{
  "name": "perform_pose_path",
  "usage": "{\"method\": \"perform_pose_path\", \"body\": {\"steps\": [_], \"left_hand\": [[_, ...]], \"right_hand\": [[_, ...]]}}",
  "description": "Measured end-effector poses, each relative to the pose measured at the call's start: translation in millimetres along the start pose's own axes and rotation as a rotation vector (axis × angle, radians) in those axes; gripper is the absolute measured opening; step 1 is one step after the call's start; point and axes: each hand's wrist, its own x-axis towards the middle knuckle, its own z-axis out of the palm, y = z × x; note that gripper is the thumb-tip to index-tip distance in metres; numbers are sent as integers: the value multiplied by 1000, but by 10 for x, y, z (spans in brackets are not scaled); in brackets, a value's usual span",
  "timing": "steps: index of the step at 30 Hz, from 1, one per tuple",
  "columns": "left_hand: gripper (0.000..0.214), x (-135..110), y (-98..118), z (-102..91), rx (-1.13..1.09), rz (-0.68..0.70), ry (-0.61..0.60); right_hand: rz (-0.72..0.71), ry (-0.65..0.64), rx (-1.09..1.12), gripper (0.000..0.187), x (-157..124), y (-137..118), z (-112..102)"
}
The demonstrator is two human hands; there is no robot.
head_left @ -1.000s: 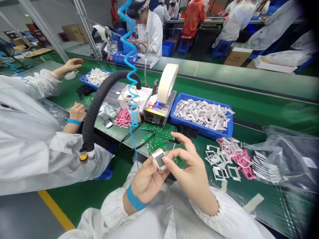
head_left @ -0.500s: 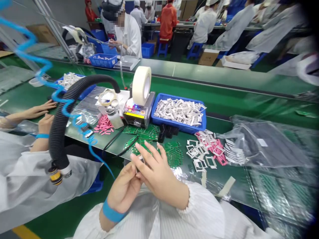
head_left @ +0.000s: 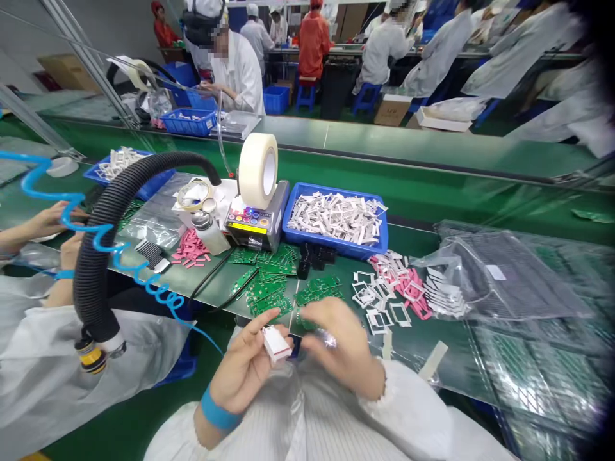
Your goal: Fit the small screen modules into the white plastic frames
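Note:
My left hand (head_left: 245,365), with a blue wrist strap (head_left: 218,410), holds a small white rectangular part (head_left: 276,344) with a thin red line along its edge. The part rests between thumb and fingers in front of my body. To its right, my right hand (head_left: 339,346) is raised apart from it and smeared by motion; whether its fingers hold anything does not show. Just beyond both hands lie green circuit boards (head_left: 269,291) on the bench. White frames (head_left: 379,318) and pink strips (head_left: 414,288) are spread to the right of my right hand.
A blue bin (head_left: 334,246) of white frames stands behind the boards, beside a tape roll (head_left: 254,169) on a small machine (head_left: 257,230). A black hose (head_left: 91,269) arches at left before a co-worker's sleeve (head_left: 144,346). Plastic-bagged dark sheets (head_left: 509,269) lie right.
My right hand has moved right, away from my left hand, uncovering the white part. My left hand stays nearly in place. The camera view has shifted slightly.

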Motion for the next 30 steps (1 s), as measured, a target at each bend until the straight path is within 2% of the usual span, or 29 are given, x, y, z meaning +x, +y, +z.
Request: {"method": "perform_pose_path", "body": {"steps": [2, 4, 7, 9, 13, 17, 19, 22, 24, 25, 27, 30], "left_hand": [[41, 26, 28, -25, 41, 6, -22], [43, 49, 47, -63, 67, 0, -40], [44, 103, 52, -129, 54, -9, -39], [37, 152, 53, -170, 14, -16, -17], [23, 235, 80, -215, -62, -34, 38], [20, 250, 107, -169, -84, -56, 60], [20, 244, 95, -117, -93, -72, 39], [19, 231, 48, -22, -82, -100, -31], [21, 217, 15, 53, -59, -121, -66], [23, 207, 3, 93, -49, -129, -74], [28, 181, -3, 176, -43, -130, -88], [29, 132, 24, 279, -76, -68, -119]], "right_hand": [[277, -99, -265, 30, 14, 232, 29], [423, -188, -442, 29, 44, 421, 103], [469, -228, -516, 30, 90, 549, 249], [483, -241, -545, 26, 108, 553, 322], [463, -233, -542, 17, 93, 546, 300], [442, -130, -502, 22, 72, 589, -1], [447, -22, -424, 23, 90, 569, -214], [527, 178, -63, 17, 141, 415, -468], [562, 317, 137, 10, 166, 246, -527], [534, 369, 157, 6, 170, 155, -519], [380, 425, 100, 9, 158, -11, -449], [18, 305, -5, 17, 111, -186, -297]]}}
